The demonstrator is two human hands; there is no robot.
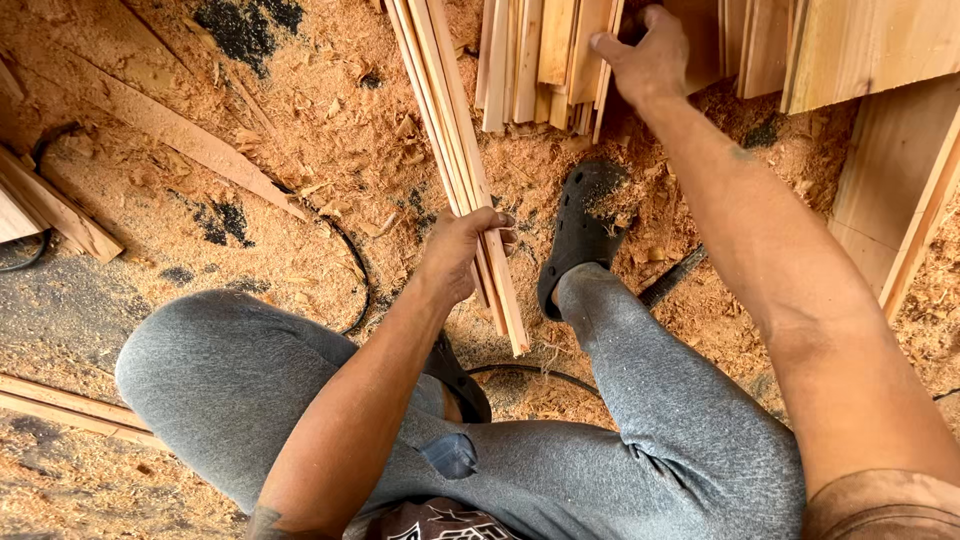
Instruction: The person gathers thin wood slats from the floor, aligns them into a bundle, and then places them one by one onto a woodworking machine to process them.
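Gripping a bundle of thin wooden slats (462,150), the left hand (458,255) is closing its fingers around them near their lower end, just left of the black clog (580,230). The slats are running up and away from the clog, slanting leftward toward the top edge. The right hand (645,55) is reaching well above the clog into a stack of short boards (540,60), its fingers curled onto the edge of one board; how firmly it is holding cannot be told. The person is sitting in grey trousers (650,440) with the right foot in the clog, resting on a floor (300,110) covered in sawdust. A black cable (355,270) is curving left of the clog, past the left hand. Wider planks (880,170) are leaning to the right of the clog.
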